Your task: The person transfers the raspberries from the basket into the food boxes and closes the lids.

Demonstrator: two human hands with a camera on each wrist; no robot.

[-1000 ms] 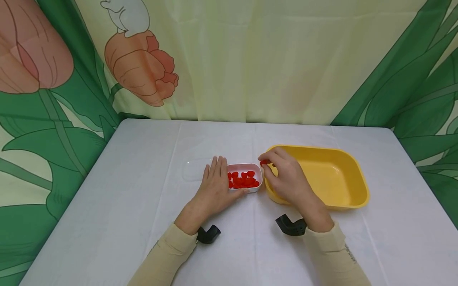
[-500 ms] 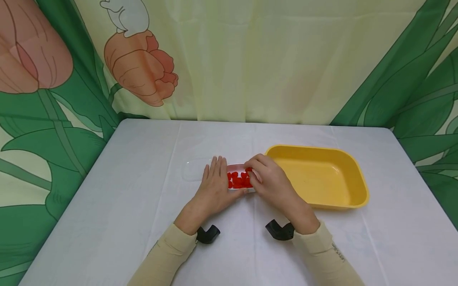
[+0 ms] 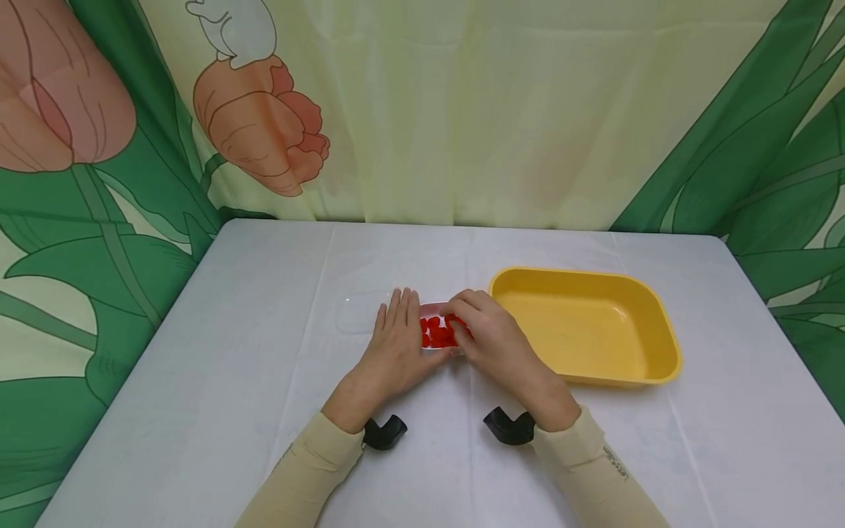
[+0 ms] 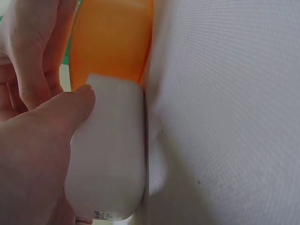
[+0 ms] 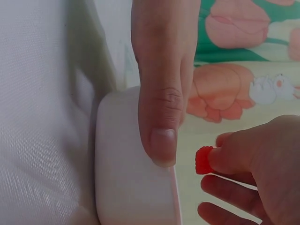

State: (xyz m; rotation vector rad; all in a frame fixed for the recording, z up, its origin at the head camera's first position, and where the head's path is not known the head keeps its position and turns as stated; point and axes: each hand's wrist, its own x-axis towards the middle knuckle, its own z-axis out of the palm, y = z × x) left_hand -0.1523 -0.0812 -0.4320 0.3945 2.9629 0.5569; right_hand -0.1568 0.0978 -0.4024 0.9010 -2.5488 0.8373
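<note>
A small white box with a pinkish inside (image 3: 432, 309) stands on the table, holding several red raspberry-like pieces (image 3: 439, 336). My left hand (image 3: 391, 343) lies with straight fingers along the box's left part, its thumb at the near rim; the thumb tip touches the white wall (image 4: 110, 145) in the left wrist view. Over the box's right end, my right hand (image 3: 495, 341) pinches one red raspberry (image 5: 203, 161) between thumb and finger, best seen in the right wrist view. That hand covers the right end of the box from the head camera.
Just right of the box sits a yellow tub (image 3: 594, 330), with nothing seen inside. A clear lid (image 3: 356, 314) lies left of my left hand. Black camera mounts (image 3: 510, 427) stick out from both wrists. A printed curtain (image 3: 462, 110) hangs behind the white-covered table.
My right hand has moved left from the yellow tub's near-left edge to above the white box, bringing the raspberry, and has lowered slightly. The left hand has stayed in place.
</note>
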